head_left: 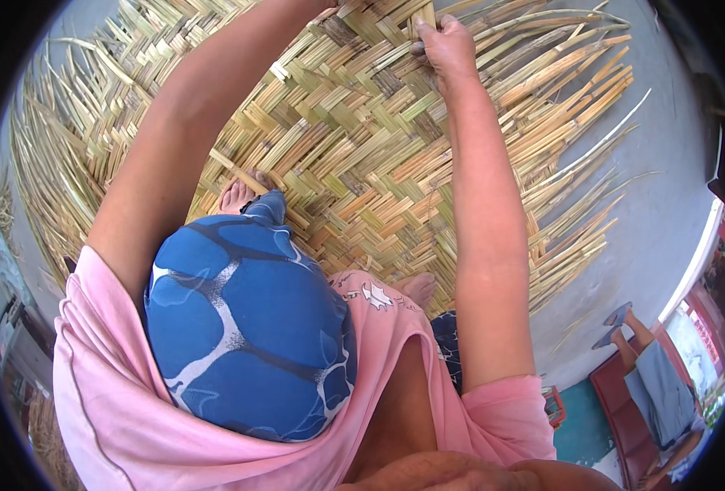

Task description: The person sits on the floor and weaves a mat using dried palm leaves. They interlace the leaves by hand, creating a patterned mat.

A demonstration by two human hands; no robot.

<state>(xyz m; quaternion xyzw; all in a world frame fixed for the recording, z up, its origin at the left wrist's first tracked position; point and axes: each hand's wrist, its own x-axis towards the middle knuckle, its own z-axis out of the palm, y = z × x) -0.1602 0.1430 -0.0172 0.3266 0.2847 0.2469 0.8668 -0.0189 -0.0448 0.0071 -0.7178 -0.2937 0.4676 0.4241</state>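
Note:
A large mat (pixel 362 164) of flat split reed or cane strips, woven in a slanting pattern, lies spread on the floor beneath me. My right hand (pixel 448 51) is at its far part, thumb and fingers closed on a pale flat strip (pixel 424 15). My left arm (pixel 203 90) reaches forward over the mat to the top edge of the picture. Only a sliver of my left hand (pixel 326 3) shows there, so its fingers and anything in them are hidden. Bare feet (pixel 236 196) rest on the mat, near a loose strip end.
Long unwoven strip ends (pixel 579 90) fan out along the right side, and more (pixel 47 155) along the left. Grey floor (pixel 665 147) borders the mat. At the lower right, a person in grey clothes (pixel 657 393) is by a dark red seat (pixel 616 409).

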